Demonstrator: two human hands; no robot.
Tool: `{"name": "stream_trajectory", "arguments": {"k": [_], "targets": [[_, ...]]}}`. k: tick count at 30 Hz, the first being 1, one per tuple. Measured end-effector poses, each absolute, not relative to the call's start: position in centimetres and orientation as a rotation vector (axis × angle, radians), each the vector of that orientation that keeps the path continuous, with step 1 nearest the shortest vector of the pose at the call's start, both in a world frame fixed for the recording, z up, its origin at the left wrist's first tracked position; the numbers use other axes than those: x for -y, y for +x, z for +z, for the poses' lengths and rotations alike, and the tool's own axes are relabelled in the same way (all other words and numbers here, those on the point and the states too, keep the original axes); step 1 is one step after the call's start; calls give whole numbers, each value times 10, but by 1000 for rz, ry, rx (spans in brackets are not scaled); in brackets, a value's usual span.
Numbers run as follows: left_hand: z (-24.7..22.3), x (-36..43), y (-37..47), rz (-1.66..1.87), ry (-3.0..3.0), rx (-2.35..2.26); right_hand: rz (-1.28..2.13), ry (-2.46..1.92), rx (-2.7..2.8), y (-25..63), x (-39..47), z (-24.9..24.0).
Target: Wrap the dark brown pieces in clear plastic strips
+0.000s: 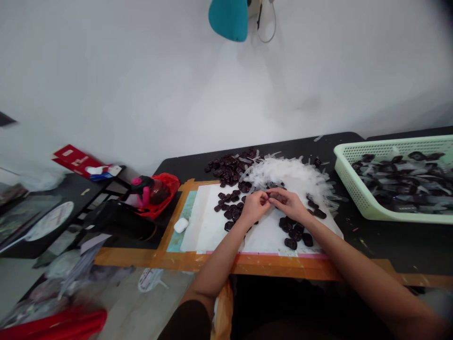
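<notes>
The black table (380, 245) bears a green basket (406, 216) of dark pieces (417, 156).

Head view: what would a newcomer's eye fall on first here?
The heap of pale, translucent strips stands out first, at the back of the white sheet, with a pile of dark pieces to its left. Next come the left hand and right hand, close together over the sheet. At the right, a pale green basket holds more dark and translucent pieces.

1. The left sleeve (189, 321) is plain and nearly black, with a curved hem near the elbow.
2. The left forearm (220, 257) and right forearm (354, 259) are bare.
3. The left hand (255, 207) and right hand (289, 204) are bare too.
</notes>
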State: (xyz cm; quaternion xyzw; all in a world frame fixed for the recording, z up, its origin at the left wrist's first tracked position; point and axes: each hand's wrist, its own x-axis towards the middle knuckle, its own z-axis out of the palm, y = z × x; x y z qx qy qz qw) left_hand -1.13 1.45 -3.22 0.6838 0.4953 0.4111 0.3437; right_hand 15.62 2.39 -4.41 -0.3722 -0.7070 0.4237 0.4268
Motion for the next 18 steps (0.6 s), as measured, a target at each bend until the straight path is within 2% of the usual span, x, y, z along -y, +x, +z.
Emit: {"name": "stream_trajectory", "arguments": {"k": [11,15,18], "targets": [[-23,-8,-10,1086,1760,-1409,1026,-991,1760,158,-22,-36],[-18,-7,-5,1198,1680,-1163,1113,-965,1626,158,-26,-38],[-17,-7,1,1306,1283,-930,1169,-910,1460,157,-29,-43]]}}
